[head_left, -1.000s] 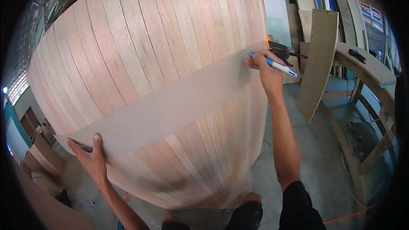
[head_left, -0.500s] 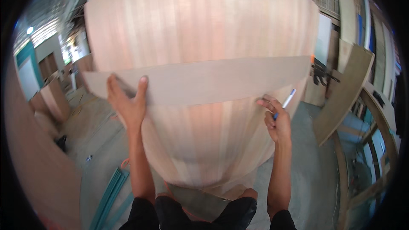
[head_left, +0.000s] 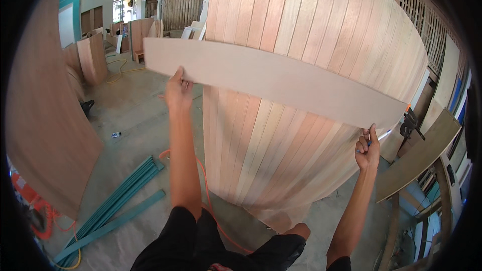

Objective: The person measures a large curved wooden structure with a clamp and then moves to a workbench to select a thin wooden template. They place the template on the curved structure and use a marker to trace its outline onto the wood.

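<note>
Plywood strip (head_left: 281, 83), long, thin and pale, is held up in both hands across the front of a big panel of upright wooden slats (head_left: 311, 30). It lies a little slanted, with its left end higher and reaching out past the left edge of the panel, and its right end lower, near the right side of the panel.

The left hand (head_left: 178, 90) grips the lower edge of the strip near its left end; the thumb is on the front face and the other fingers go behind, so the hand is pinching the sheet. The right hand (head_left: 368, 149) holds the lower right corner from below, with the fingers closed, and it also keeps a blue and white marker (head_left: 379, 137) between them.

In my judgement the work is at an early or middle stage: the strip is lifted and placed against the panel, but it hangs only in the hands, and I see no nail, clamp or glue. Whether any line is already drawn on the strip, I cannot tell.

On the concrete floor (head_left: 135, 120) lie green bars (head_left: 118, 200) and an orange cable (head_left: 203, 190).
</note>
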Motion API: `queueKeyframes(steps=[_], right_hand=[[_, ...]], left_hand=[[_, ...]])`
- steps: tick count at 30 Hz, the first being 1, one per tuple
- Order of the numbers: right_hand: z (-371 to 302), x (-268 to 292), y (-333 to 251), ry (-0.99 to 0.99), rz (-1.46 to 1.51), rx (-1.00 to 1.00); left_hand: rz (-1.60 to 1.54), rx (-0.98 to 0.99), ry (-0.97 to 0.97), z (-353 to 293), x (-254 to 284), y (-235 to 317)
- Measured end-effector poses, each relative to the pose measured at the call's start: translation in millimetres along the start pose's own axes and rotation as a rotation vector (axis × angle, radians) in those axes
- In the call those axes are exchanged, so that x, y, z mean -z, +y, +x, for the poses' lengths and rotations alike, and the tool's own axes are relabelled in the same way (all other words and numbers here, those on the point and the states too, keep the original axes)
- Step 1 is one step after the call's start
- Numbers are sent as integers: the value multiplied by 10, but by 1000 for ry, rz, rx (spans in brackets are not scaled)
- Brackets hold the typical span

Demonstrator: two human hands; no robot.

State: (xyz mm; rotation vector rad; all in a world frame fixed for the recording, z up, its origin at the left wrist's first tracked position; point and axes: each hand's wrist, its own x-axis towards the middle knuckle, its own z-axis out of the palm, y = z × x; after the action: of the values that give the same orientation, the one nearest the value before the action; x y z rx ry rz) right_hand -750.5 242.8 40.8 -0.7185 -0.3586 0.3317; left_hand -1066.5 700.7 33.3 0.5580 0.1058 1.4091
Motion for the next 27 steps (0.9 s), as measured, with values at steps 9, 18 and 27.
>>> queueKeyframes(steps=[9,18,27], right_hand=[[-856,-297,845,-232,-26,-137],[-1133,176,1519,-571,-206,-191],[-1633,-408,870,88,-167,-781]], left_hand=[[-179,-99,210,-573,1552,631],[14,191,666,-848,2983,808],[32,460,890,-1778,3203,784]])
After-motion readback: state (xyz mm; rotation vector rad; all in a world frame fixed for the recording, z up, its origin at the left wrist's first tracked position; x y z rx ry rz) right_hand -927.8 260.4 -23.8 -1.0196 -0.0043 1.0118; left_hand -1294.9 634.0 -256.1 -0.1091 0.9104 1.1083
